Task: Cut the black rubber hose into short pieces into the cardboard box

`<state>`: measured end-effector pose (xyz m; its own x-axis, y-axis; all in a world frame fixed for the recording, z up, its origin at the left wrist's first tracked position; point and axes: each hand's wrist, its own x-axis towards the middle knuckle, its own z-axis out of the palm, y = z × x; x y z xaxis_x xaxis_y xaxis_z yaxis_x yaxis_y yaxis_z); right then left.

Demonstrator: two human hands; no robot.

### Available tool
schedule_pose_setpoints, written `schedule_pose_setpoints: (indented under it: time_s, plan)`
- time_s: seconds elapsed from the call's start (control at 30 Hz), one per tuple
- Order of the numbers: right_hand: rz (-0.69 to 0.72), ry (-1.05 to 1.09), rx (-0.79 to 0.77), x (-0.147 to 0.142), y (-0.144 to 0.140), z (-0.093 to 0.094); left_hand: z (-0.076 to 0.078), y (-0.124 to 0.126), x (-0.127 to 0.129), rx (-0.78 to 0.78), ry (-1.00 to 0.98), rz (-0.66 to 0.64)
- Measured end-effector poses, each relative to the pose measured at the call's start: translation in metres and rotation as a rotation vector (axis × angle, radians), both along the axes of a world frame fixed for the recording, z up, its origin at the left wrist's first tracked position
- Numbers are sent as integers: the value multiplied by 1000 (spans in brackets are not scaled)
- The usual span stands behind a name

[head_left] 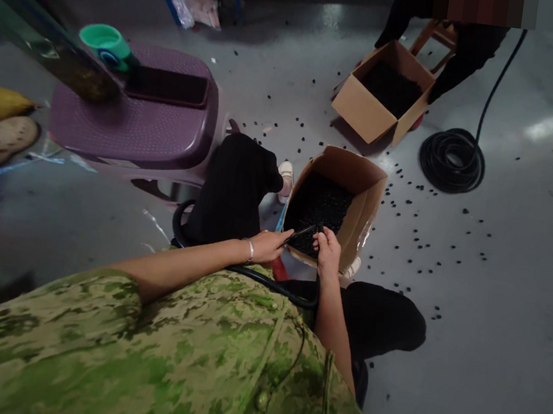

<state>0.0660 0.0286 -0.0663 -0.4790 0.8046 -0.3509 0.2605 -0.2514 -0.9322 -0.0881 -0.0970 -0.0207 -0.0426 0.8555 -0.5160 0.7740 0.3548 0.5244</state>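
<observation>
Over an open cardboard box (376, 185), my left hand (269, 245) is closed on a thin, dark blade-like tool (302, 232); whether it is scissors or a knife I cannot make out. The tip points right, close to my right hand (328, 248). My right hand is closed around the end of a black hose (272, 284), pinched between thumb and fingers. From there the hose drops behind the wrist and runs across my lap to the left. Many small black pieces (315, 201) fill the lower part of the box between my legs.
A purple stool (164, 136) stands left with a green cup (106, 42) and a dark phone-like slab (167, 86) on it. Ahead, a seated person has another cardboard box (363, 110) of black pieces. Coiled black hose (449, 178) lies right; small pieces dot the floor.
</observation>
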Motion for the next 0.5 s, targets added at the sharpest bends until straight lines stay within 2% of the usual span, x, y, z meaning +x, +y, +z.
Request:
schedule_pose_setpoints:
  time_s: [0.13, 0.3, 0.5]
  plan:
    - [22, -28, 32, 1, 0, 2, 1, 0, 0, -17, -10, -10]
    - [67, 0, -3, -1, -3, 2, -5, -1, 0, 2, -49, 4]
    - [130, -14, 27, 0, -8, 0, -9, -3, 1, 28, -96, 37]
